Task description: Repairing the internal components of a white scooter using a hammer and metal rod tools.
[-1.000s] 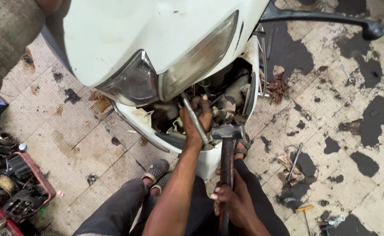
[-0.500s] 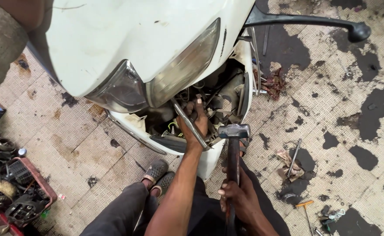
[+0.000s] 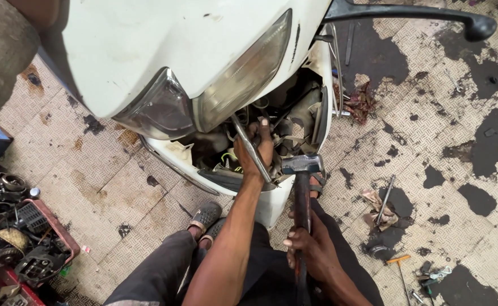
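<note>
My left hand has its fingers closed around a metal rod, deep in the opening under the headlight of the white scooter. My right hand grips the handle of a hammer, whose head sits just beside the rod's lower end. Body panels crowd both sides; the oil-stained floor to the right lies open, with scattered tools.
</note>
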